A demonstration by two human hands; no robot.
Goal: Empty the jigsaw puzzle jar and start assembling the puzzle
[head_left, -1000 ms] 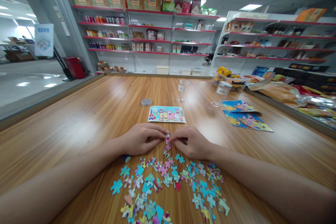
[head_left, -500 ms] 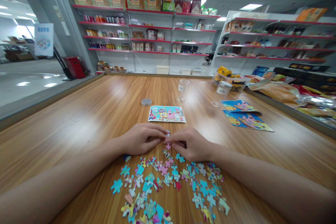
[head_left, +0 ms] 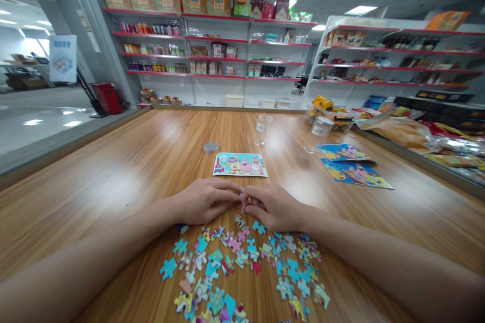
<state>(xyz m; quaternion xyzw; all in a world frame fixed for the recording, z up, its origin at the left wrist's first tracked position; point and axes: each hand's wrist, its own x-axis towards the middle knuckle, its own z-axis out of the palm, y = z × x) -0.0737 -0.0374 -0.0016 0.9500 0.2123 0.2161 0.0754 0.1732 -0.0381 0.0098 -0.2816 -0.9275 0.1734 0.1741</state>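
My left hand (head_left: 206,201) lies on the table with fingers drawn together, its fingertips against a small column of puzzle pieces (head_left: 242,191) mostly hidden behind the fingers. My right hand (head_left: 273,206) meets it there, thumb and fingers pinched on a pink puzzle piece (head_left: 244,209) that shows only in part. Just below the hands is a loose multicoloured puzzle piece (head_left: 239,220), with a blue one (head_left: 259,227) beside my right hand. Many more loose pieces (head_left: 216,299) spread toward me. Beyond the fingertips lies a cartoon picture card (head_left: 240,165).
A silver lid (head_left: 211,147) and a clear jar (head_left: 263,131) stand past the card. Further right are a lidded jar (head_left: 319,134), blue cartoon sheets (head_left: 356,172) and a tub of yellow toy vehicles (head_left: 329,107). Packaged goods (head_left: 397,131) line the right edge; stocked shelves (head_left: 215,58) rise behind.
My right fingers have curled in and now cover the pink piece that showed below the fingertips. My left hand stays nearly in place.
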